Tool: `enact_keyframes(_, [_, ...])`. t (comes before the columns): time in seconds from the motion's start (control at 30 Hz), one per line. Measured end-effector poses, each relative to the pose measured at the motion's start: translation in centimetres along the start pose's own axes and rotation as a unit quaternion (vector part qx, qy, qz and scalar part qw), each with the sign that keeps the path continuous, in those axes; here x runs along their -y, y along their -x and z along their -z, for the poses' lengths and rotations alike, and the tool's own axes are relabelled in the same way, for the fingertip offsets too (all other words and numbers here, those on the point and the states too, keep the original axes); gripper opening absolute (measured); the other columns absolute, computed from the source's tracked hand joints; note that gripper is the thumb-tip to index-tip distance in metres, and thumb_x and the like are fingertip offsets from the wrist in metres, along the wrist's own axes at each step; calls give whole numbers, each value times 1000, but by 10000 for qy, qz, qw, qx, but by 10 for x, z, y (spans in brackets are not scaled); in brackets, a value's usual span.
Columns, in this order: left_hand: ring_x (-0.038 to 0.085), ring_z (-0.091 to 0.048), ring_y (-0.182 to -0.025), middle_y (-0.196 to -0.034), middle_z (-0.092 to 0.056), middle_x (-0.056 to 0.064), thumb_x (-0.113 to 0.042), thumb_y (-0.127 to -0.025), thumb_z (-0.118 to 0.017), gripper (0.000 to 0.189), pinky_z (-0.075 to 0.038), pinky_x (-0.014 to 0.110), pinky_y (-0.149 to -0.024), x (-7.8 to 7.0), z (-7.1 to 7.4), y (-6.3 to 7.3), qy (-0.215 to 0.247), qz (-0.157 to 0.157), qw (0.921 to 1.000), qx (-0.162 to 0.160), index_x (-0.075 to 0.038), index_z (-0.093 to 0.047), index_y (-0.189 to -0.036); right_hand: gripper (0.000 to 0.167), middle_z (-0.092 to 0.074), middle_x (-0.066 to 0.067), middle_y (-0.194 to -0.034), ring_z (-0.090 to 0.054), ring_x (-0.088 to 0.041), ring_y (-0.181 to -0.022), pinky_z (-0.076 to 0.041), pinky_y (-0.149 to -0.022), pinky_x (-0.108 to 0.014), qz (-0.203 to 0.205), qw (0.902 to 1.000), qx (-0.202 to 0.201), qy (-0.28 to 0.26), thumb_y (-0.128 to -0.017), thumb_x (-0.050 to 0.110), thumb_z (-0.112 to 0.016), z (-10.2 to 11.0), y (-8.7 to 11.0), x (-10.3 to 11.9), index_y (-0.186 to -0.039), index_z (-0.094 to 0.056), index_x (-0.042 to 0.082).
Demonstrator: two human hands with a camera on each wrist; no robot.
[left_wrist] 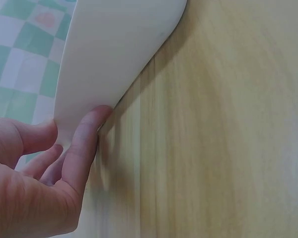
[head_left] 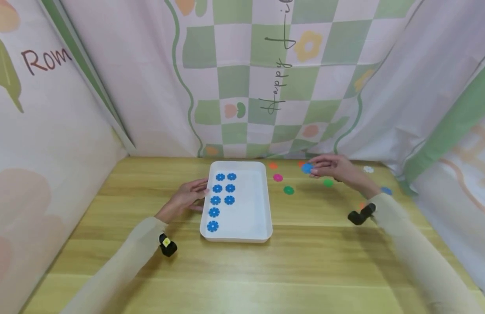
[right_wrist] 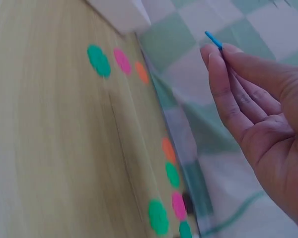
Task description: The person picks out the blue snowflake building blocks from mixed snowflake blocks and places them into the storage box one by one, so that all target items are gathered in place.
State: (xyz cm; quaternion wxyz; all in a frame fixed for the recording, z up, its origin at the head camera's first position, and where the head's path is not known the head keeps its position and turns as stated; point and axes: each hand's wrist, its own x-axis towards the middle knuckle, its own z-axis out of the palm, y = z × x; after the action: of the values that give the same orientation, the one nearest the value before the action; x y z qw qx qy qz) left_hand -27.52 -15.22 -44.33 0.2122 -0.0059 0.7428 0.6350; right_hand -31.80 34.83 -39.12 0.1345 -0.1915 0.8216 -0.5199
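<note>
A white tray lies on the table with blue flower-shaped discs in two columns at its left side: several in the left column, three in the right. My left hand holds the tray's left side, one fingertip at the rim and another finger low against the outer wall. To the right of the tray, my right hand is raised over the table. Its thumb and fingertips pinch a blue flower disc, which appears edge-on in the right wrist view.
Loose discs lie right of the tray: a green disc, a pink disc, an orange disc, a white disc and a blue disc among them. A checkered curtain hangs along the table's back edge.
</note>
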Motion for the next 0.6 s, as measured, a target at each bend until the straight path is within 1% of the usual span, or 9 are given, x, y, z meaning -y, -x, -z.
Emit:
enact_keyframes(0.03, [43, -54, -139, -167, -36, 19, -15, -110, -55, 59, -66, 44, -91, 0, 0, -1, -27, 1, 10000, -19, -12, -32, -165, 46, -76, -12, -120, -76, -20, -104, -65, -86, -26, 35, 9999, 70, -133, -104, 11, -66, -5, -5, 3, -144, -53, -7])
enact_keyframes(0.1, [43, -55, -138, -166, -37, 19, -15, -110, -55, 58, -66, 44, -91, 0, -1, -1, -18, 4, 10000, -33, -12, -33, -164, 45, -75, -15, -119, -76, -23, -105, -63, -96, -33, 86, 9994, 191, -283, -103, 9, -67, -16, -14, 9, -142, -54, -9])
enact_keyframes(0.2, [42, -56, -138, -166, -39, 18, -15, -110, -55, 58, -66, 43, -90, 2, -1, -2, 13, 13, 10000, -57, -13, -34, -164, 44, -75, -13, -115, -76, -25, -102, -63, -98, -37, 95, 9990, 296, -320, -102, 9, -68, -32, -25, 17, -140, -56, -8])
enact_keyframes(0.27, [42, -56, -137, -166, -39, 18, -15, -110, -54, 57, -66, 44, -91, 2, -1, -2, 48, -3, 10000, -36, -13, -34, -164, 43, -76, -12, -113, -76, -26, -101, -63, -99, -41, 74, 9990, 357, -273, -102, 11, -69, -43, -32, 24, -140, -58, -6])
enact_keyframes(0.37, [42, -56, -137, -166, -39, 18, -14, -110, -55, 57, -66, 44, -92, 1, -2, -3, 49, -3, 10000, -63, -13, -35, -164, 42, -76, -16, -115, -75, -33, -104, -60, -101, -53, 50, 9982, 558, -223, -101, 13, -71, -60, -42, 33, -139, -61, -4])
enact_keyframes(0.47, [42, -55, -138, -166, -39, 18, -14, -110, -56, 57, -65, 46, -93, 1, -2, -3, 57, 29, 9999, -105, -14, -36, -163, 42, -75, -18, -120, -72, -40, -109, -57, -103, -60, 2, 9963, 848, -167, -101, 13, -72, -79, -51, 43, -138, -62, -3])
enact_keyframes(0.53, [42, -55, -139, -166, -39, 17, -13, -109, -56, 57, -65, 47, -93, 0, -2, -3, 67, 56, 9999, -128, -14, -37, -163, 40, -75, -18, -120, -72, -41, -109, -56, -104, -61, -36, 9945, 1030, -205, -100, 10, -72, -92, -57, 48, -137, -63, -3])
enact_keyframes(0.6, [42, -54, -139, -166, -39, 17, -13, -109, -56, 57, -65, 47, -94, 0, -2, -2, 51, 78, 9998, -158, -15, -37, -163, 37, -75, -17, -118, -74, -37, -106, -57, -104, -60, -48, 9926, 1199, -177, -99, 7, -72, -105, -64, 54, -134, -64, -3])
